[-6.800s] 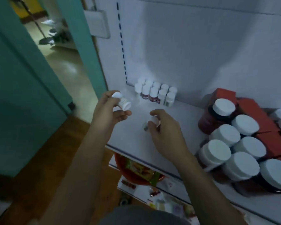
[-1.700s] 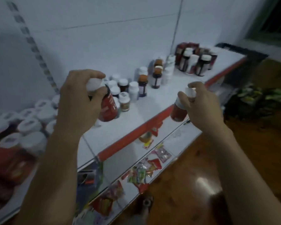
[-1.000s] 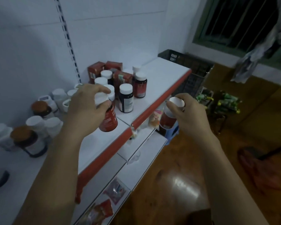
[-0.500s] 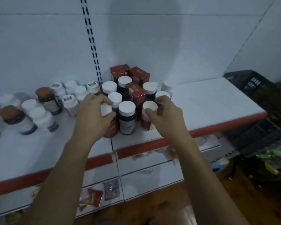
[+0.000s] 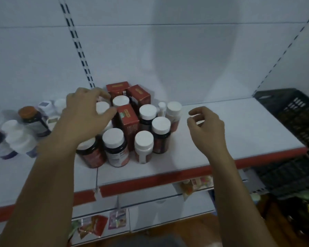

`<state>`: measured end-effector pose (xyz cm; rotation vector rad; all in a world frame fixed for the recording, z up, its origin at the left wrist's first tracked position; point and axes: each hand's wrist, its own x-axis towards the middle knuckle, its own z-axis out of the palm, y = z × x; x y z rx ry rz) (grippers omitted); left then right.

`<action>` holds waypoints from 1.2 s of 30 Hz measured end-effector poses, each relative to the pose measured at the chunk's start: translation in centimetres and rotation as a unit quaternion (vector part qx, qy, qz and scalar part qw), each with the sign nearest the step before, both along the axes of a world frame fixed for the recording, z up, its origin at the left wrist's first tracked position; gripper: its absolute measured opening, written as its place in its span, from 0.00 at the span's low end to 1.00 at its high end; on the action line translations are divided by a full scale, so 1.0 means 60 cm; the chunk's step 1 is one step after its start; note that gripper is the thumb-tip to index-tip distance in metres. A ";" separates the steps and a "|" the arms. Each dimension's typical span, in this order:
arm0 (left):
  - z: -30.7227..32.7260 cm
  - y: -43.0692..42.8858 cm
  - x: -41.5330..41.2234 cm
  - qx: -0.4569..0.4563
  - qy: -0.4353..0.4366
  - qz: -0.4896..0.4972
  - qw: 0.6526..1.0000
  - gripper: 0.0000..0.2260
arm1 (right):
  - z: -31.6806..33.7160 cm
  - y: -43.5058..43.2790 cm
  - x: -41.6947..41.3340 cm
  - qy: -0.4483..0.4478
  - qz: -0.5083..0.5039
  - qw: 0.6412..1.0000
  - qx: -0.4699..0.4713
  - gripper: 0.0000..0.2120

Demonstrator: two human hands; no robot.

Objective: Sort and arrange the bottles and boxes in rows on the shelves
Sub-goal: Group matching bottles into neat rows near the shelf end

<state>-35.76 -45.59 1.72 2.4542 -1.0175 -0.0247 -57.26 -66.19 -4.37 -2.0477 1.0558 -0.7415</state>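
Hovering over a tight cluster of white-capped bottles (image 5: 114, 138) and red boxes (image 5: 129, 120) on the white shelf (image 5: 239, 132), the left hand (image 5: 86, 114) arches its fingers (image 5: 96, 91) above one white cap (image 5: 102, 106) at the cluster's back left; whether they grip it I cannot tell. The right hand (image 5: 207, 127) hangs just right of the cluster, its fingers loosely curled and holding nothing. A dark red-labelled bottle (image 5: 92, 154) stands at the front under the left wrist. More bottles (image 5: 18, 139) stand further left, and a black crate (image 5: 292, 118) sits at the shelf's right end
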 end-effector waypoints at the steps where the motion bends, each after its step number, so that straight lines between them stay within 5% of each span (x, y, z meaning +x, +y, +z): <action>1: 0.004 -0.023 0.003 0.009 0.004 -0.017 1.000 0.19 | -0.007 -0.018 -0.012 0.024 0.004 1.000 0.002 0.07; 8: -0.001 -0.128 0.012 0.078 0.019 -0.093 0.992 0.33 | -0.039 -0.132 -0.005 0.035 0.027 0.999 0.015 0.08; 13: -0.021 -0.156 0.000 0.105 0.047 -0.061 0.992 0.31 | -0.038 -0.237 0.108 0.060 0.189 0.980 -0.034 0.08; 20: -0.049 -0.179 -0.064 0.061 0.039 0.069 0.995 0.25 | -0.005 -0.272 0.247 0.244 0.544 0.798 -0.088 0.22; 28: -0.055 -0.202 -0.145 -0.064 -0.049 0.205 0.975 0.15 | -0.027 -0.260 0.279 0.245 0.610 0.735 -0.167 0.21; 31: -0.051 -0.206 -0.171 -0.082 -0.062 0.224 0.969 0.14 | -0.052 -0.261 0.277 0.226 0.608 0.740 -0.178 0.20; 36: -0.044 -0.204 -0.196 -0.129 -0.081 0.239 0.959 0.22 | -0.010 -0.282 0.254 0.041 0.525 0.839 -0.138 0.07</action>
